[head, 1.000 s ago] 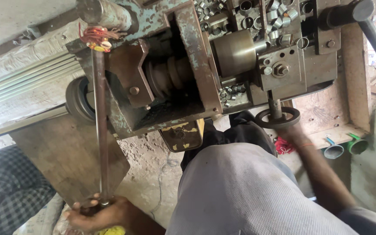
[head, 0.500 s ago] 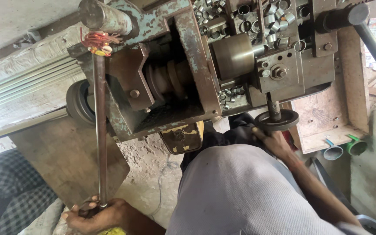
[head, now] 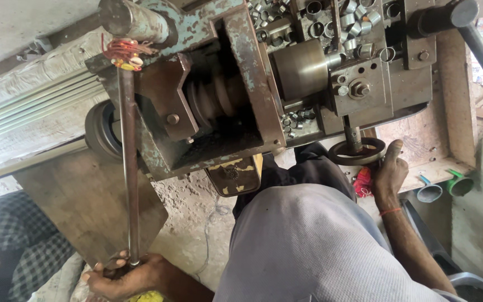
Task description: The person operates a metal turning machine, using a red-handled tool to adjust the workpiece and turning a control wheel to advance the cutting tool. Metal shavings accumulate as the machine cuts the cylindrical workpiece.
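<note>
Your head view is lit by soft, even daylight; no hard shadows. Brightest at the upper left wall and right edge, slightly washed out. The machine [head: 264,84] recess around the pulley reads dark, detail lost. Mild glare on the steel cylinder [head: 303,70]. Focus is fair overall; your shirt [head: 308,246] close to lens is soft. Wide-angle bending shows at the edges.

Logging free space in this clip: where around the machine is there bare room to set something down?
Bare ledge between the handwheel and green cup; bare floor below the machine. The machine's top tray is crowded with metal rings.
</note>
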